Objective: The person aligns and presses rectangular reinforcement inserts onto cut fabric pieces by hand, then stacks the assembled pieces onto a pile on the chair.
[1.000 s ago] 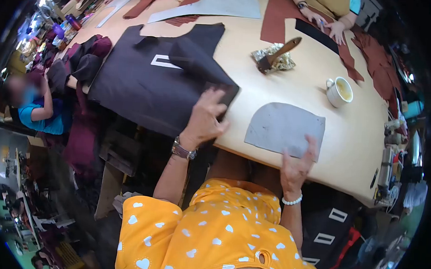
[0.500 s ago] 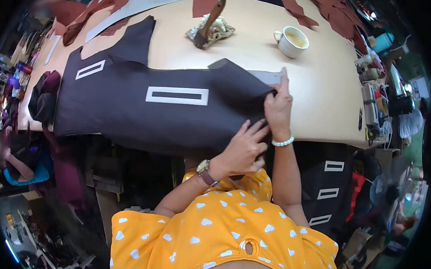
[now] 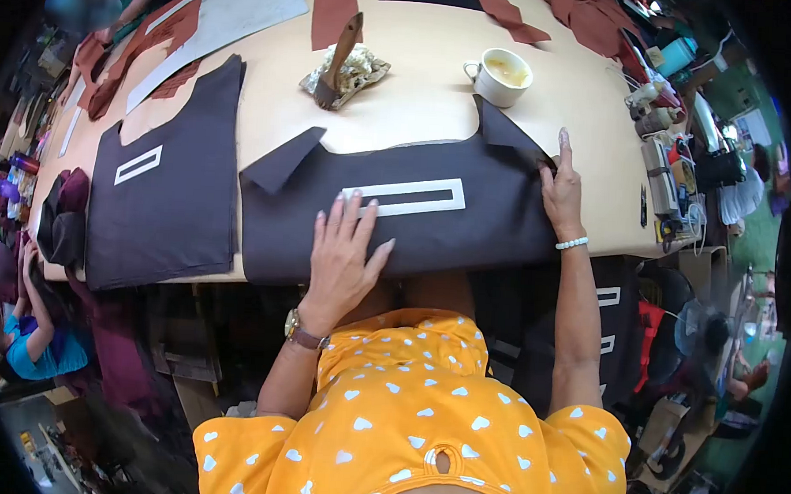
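Note:
A dark fabric piece [image 3: 413, 239] with a white rectangular frame [image 3: 447, 187] on it lies along the table's front edge, its two upper corners folded up. My left hand [image 3: 347, 254] rests on it with fingers spread, the tips touching the frame's left end. At the piece's right edge, my right hand [image 3: 563, 197] pinches the fabric between thumb and curled fingers, the index finger pointing up. To the left lies a separate dark fabric stack [image 3: 172, 202], bearing a smaller white frame [image 3: 138, 165].
Beyond the fabric stand a cup [image 3: 502, 78] and a wooden-handled brush [image 3: 337, 63] on a crumpled wrapper [image 3: 375, 74]. Rust-coloured pieces [image 3: 590, 30] and a grey sheet [image 3: 229, 23] lie farther back. Cluttered equipment [image 3: 672, 180] lines the right side. People are nearby at left.
The front piece has shifted right, opening a gap beside the left stack. My left hand has moved left from the right edge and spread flat. My right hand has moved right with the fabric edge.

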{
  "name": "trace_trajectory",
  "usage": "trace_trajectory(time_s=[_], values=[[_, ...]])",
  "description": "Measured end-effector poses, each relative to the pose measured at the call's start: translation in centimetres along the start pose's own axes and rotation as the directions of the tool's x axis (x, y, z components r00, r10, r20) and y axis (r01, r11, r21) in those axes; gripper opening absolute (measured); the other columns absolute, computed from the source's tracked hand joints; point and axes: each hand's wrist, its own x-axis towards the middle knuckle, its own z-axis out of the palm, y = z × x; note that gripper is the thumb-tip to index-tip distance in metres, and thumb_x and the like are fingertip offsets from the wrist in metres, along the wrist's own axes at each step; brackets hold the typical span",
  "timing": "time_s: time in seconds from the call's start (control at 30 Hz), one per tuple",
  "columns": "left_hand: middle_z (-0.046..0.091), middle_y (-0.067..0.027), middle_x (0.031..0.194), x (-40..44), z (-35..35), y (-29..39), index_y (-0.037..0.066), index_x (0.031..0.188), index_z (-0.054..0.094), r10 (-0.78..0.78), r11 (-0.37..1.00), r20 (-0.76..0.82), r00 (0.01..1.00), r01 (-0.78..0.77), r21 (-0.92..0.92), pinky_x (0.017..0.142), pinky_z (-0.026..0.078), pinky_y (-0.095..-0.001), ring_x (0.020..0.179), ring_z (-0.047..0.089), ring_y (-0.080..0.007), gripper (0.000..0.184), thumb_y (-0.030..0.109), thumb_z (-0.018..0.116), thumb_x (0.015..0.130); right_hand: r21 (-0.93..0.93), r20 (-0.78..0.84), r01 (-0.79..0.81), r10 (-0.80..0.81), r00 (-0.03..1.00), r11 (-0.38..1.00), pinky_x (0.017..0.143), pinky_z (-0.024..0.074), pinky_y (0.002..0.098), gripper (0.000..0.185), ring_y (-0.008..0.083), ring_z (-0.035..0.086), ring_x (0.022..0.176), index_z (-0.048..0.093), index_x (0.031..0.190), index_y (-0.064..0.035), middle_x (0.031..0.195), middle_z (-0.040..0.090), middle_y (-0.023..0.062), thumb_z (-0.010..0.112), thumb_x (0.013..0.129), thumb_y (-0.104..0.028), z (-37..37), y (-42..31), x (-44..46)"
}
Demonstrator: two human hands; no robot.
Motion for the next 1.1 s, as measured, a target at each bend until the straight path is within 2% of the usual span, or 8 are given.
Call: trace_trajectory(time_s=[0.1,0.2,0.4,0.53,0.73,0.83,0.87,1.1], values=[[0.033,-0.0181,0.140,-0.3,0.2,-0.6,0.005,0.132,0.041,-0.042,0.997,0.027,0.999,0.040,0.068,0.105,0.022,-0.0521,0.130,0.029,-0.0364,0.054,0.031,0.055,0.086,-0.239,-0.056,-0.093,0.082,0.995,0.967,0.074,0.0478,0.0384,0.073,0.0335,0.059,0.085,0.029,0.139,-0.0069,0.100,0.059,0.0188,0.064,0.075,-0.006,-0.6,-1.4,0.6],[0.035,-0.0180,0.140,-0.4,0.3,-0.5,0.006,0.131,0.044,-0.038,0.995,-0.001,0.999,0.038,0.089,0.104,0.022,-0.0534,0.129,0.031,-0.0361,0.052,0.030,0.055,0.086,-0.271,-0.272,0.194,-0.269,0.924,0.943,0.088,0.0427,0.0382,0.066,0.0325,0.053,0.103,0.040,0.133,-0.0073,0.115,0.053,0.0191,0.069,0.074,-0.020,0.2,-1.4,3.9],[0.042,-0.0171,0.135,-0.3,0.6,-0.4,0.007,0.127,0.049,-0.037,0.994,-0.069,0.997,0.044,0.104,0.103,0.025,-0.0532,0.126,0.036,-0.0347,0.052,0.032,0.057,0.082,-0.481,0.083,0.110,-0.080,0.993,0.870,0.101,0.0201,0.0593,0.071,0.0421,0.032,0.125,0.065,0.106,-0.0029,0.133,0.039,0.0234,0.052,0.074,-0.064,2.5,-6.0,10.6],[0.042,-0.0163,0.135,-0.4,0.8,-0.5,0.008,0.126,0.050,-0.046,0.993,-0.084,0.995,0.054,0.102,0.103,0.026,-0.0527,0.127,0.037,-0.0336,0.052,0.033,0.057,0.081,-0.571,0.254,0.081,0.082,0.964,0.817,0.102,0.0102,0.0637,0.084,0.0452,0.018,0.132,0.067,0.104,-0.0027,0.139,0.032,0.0238,0.037,0.074,-0.075,4.2,-6.8,13.4],[0.042,-0.0155,0.136,-0.5,1.0,-0.6,0.009,0.126,0.051,-0.050,0.995,-0.102,0.993,0.059,0.086,0.103,0.025,-0.0525,0.127,0.037,-0.0329,0.052,0.032,0.058,0.080,-0.521,0.190,0.053,0.055,0.980,0.852,0.102,0.0114,0.0640,0.055,0.0414,0.014,0.134,0.069,0.101,-0.0116,0.141,0.031,0.0192,0.047,0.079,-0.057,2.2,-8.2,13.8],[0.042,-0.0153,0.136,-0.4,0.9,-0.6,0.009,0.126,0.051,-0.056,0.994,-0.103,0.993,0.065,0.086,0.103,0.026,-0.0523,0.127,0.037,-0.0327,0.052,0.031,0.058,0.080,-0.571,0.097,0.115,-0.072,0.993,0.813,0.101,0.0151,0.0654,0.023,0.0395,0.022,0.133,0.071,0.092,-0.0160,0.140,0.035,0.0138,0.054,0.077,-0.022,1.7,-7.0,12.9],[0.042,-0.0153,0.136,-0.4,0.9,-0.5,0.009,0.126,0.051,-0.056,0.994,-0.103,0.993,0.065,0.085,0.103,0.026,-0.0521,0.127,0.037,-0.0326,0.052,0.031,0.058,0.080,-0.586,0.130,0.134,-0.070,0.989,0.799,0.101,0.0172,0.0657,0.031,0.0394,0.024,0.132,0.071,0.090,-0.0173,0.140,0.036,0.0126,0.052,0.069,-0.005,1.3,-7.7,12.3],[0.039,-0.0182,0.137,-0.5,1.2,-0.6,0.008,0.129,0.047,-0.069,0.994,-0.138,0.988,0.079,0.073,0.103,0.026,-0.0511,0.127,0.036,-0.0333,0.056,0.032,0.059,0.080,-0.626,0.210,0.238,-0.134,0.969,0.743,0.100,0.0197,0.0645,0.028,0.0395,0.027,0.130,0.070,0.088,-0.0160,0.138,0.036,0.0125,0.053,0.070,-0.003,0.9,-8.8,10.0]])
